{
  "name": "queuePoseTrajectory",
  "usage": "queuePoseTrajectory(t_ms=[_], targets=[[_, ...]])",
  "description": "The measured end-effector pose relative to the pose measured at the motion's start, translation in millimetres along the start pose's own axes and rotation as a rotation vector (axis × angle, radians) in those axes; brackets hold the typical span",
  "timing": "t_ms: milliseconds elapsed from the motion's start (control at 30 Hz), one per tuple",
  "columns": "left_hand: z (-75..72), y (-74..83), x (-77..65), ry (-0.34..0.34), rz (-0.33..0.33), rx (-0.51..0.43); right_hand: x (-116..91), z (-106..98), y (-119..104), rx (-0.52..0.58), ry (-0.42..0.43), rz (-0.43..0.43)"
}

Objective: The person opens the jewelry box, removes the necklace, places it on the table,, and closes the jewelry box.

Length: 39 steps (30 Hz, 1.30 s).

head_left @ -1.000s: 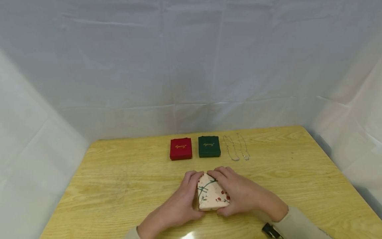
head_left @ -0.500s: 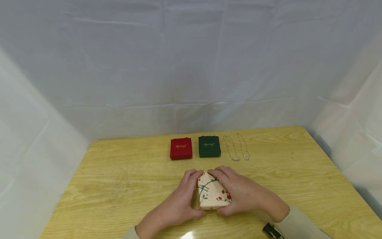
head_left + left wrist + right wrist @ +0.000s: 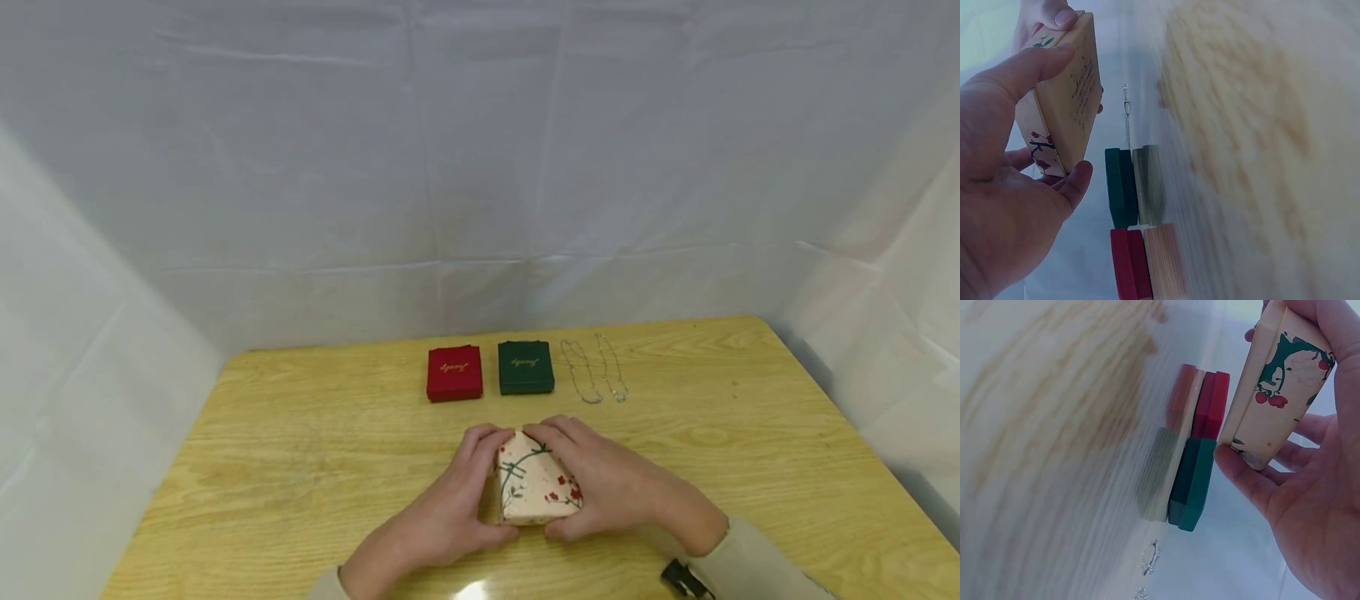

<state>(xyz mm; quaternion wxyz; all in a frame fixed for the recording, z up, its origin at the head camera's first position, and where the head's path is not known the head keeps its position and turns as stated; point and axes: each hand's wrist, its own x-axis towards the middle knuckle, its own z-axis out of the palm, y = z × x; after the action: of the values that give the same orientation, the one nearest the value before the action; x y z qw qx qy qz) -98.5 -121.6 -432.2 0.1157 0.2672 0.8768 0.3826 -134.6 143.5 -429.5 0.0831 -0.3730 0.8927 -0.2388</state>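
Observation:
Between both hands is a small cream box (image 3: 534, 487) printed with green twigs and red blossoms. My left hand (image 3: 450, 504) grips its left side, thumb at the near edge and fingers at the far edge. On the opposite side my right hand (image 3: 607, 483) holds it the same way. The wrist views show the box (image 3: 1063, 100) raised off the table, its underside bearing small dark writing. In the right wrist view, blossoms cover the side wall of the box (image 3: 1285, 387). Beyond the hands lie a red box (image 3: 454, 372) and a green box (image 3: 526, 367), each with gold lettering.
Two thin silver chains (image 3: 581, 372) lie side by side to the right of the green box. The wooden table (image 3: 300, 467) ends in front of a white cloth backdrop (image 3: 480, 167). A black strap (image 3: 684, 578) shows by the right sleeve.
Both hands keep their grip on the cream box. It has shifted very slightly right and tilts a little differently. The red box, green box and chains stay put.

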Motion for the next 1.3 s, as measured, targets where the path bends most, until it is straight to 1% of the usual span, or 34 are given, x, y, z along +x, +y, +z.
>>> queuePoseTrajectory(t_ms=[300, 567, 833, 1067, 1167, 1300], targets=[[-2.6, -1.5, 0.3, -0.001, 0.005, -0.007, -0.3, -1.8, 0.2, 0.011, 0.009, 0.002], [-3.0, -2.2, 0.6, 0.024, 0.032, -0.005, -0.1, -3.0, 0.9, 0.034, 0.010, 0.003], [-2.5, -1.7, 0.5, 0.026, -0.006, -0.052, 1.1, -2.9, 1.1, 0.018, 0.046, -0.019], [-1.8, -0.2, 0.8, 0.025, -0.046, -0.083, 1.8, -3.0, -0.4, 0.001, 0.040, -0.027], [-1.3, -0.4, 1.4, 0.029, -0.039, -0.088, 1.8, -2.5, -0.7, -0.002, 0.042, -0.026], [-0.4, -1.3, 1.6, 0.035, -0.015, -0.077, 1.8, -1.7, -0.6, 0.002, 0.048, -0.028]])
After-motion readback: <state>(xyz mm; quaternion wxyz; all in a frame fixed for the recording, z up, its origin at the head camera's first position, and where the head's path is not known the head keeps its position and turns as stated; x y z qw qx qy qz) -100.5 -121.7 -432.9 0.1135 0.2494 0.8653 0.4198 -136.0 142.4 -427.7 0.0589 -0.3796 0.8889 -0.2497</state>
